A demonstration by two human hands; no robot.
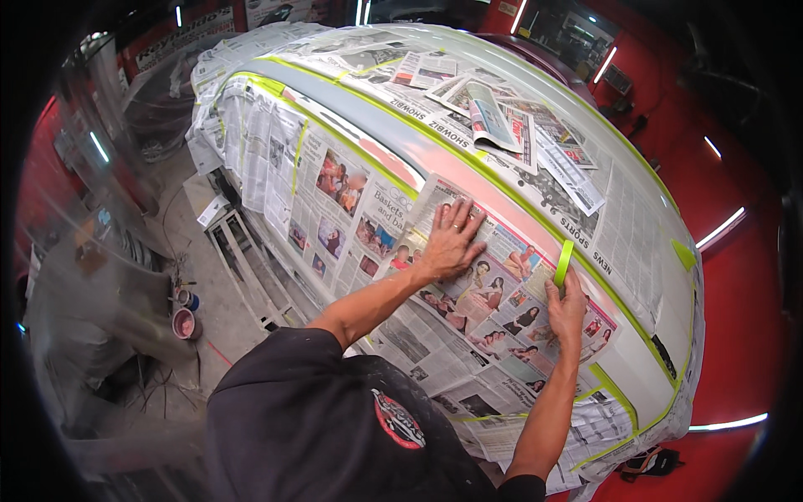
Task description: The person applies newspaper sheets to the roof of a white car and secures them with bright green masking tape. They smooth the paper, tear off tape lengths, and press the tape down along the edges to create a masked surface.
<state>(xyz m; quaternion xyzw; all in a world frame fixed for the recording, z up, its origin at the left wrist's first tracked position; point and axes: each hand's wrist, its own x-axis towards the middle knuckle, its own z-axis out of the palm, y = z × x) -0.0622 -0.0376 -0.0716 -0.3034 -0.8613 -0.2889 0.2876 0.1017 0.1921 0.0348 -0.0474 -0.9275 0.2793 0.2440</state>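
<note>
A car body [646, 364] is largely wrapped in newspaper and bordered with yellow-green masking tape strips. My left hand [452, 241] lies flat, fingers spread, on a colourful newspaper sheet [493, 293] along the car's side. Pinkish and pale patches of panel show beyond that sheet's upper edge. In my right hand [566, 305] is a roll of yellow-green masking tape [565, 262], gripped by the fingers and standing on edge beside the sheet. A long tape strip [468, 159] runs along the roof edge, just beyond both hands.
Loose folded newspapers [493, 117] lie on the covered roof. Down on the floor at left are a metal frame [242, 268] and a paint can [186, 324]. Plastic sheeting [92, 276] drapes objects at far left. A red wall with light tubes [721, 227] stands right.
</note>
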